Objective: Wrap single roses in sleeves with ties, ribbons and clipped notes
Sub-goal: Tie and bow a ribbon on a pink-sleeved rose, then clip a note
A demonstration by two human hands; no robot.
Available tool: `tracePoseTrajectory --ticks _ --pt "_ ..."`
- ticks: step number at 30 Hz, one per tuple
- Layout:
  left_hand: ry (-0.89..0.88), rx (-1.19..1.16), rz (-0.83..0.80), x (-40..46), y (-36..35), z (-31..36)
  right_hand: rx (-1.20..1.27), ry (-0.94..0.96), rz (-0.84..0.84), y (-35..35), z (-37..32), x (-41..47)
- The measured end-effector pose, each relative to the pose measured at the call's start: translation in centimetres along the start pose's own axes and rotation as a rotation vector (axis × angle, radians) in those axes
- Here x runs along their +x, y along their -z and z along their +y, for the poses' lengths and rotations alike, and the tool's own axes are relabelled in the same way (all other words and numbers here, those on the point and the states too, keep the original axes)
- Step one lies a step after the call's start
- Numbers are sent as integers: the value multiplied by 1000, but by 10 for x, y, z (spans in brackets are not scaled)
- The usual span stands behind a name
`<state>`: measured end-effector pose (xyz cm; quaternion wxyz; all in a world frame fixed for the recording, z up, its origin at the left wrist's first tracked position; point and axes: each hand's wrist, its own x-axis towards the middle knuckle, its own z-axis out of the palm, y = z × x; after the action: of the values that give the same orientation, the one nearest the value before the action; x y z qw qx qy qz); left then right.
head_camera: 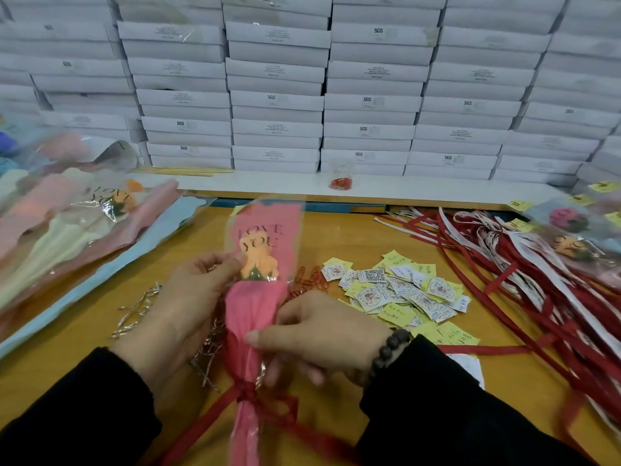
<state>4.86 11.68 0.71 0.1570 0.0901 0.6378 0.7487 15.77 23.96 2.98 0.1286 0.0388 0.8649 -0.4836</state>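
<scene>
An orange rose (258,260) sits inside a pink "LOVE YOU" sleeve (265,223) held upright over the yellow table. My left hand (188,297) holds the sleeve's left edge beside the rose head. My right hand (322,334) grips the pink wrapped stem from the right, thumb across it. A red ribbon (248,396) is tied round the sleeve's neck below my hands, its tails trailing toward me. Small yellow and white notes (400,290) lie in a heap to the right, with red paper clips (307,280) beside the sleeve.
Silver twist ties (141,311) lie left of my hands. A stack of empty sleeves (67,230) fills the left. Red and white ribbons (524,274) spread at the right, with finished roses (571,243). A clip jar (341,174) stands before stacked white boxes (279,95).
</scene>
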Motion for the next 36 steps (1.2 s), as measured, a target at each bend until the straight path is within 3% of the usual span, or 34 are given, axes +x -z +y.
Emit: tracePoseTrajectory --ticks 4,13,20,26,30,36 --pt "-6 -71 -76 0 1 0 124 -22 126 7 11 5" --pt "23 -145 -282 -13 -13 -4 270 -35 176 11 17 4" --pt "-110 -189 -68 -10 -10 -2 -109 27 329 13 -6 -18" --pt "-203 -212 -35 -11 -12 1 -483 41 284 4 -15 -34" --pt "-196 -185 -100 -9 -14 -1 -508 37 333 14 -15 -39" --pt "-113 -141 -90 0 -10 -12 -548 2 595 79 -18 -64"
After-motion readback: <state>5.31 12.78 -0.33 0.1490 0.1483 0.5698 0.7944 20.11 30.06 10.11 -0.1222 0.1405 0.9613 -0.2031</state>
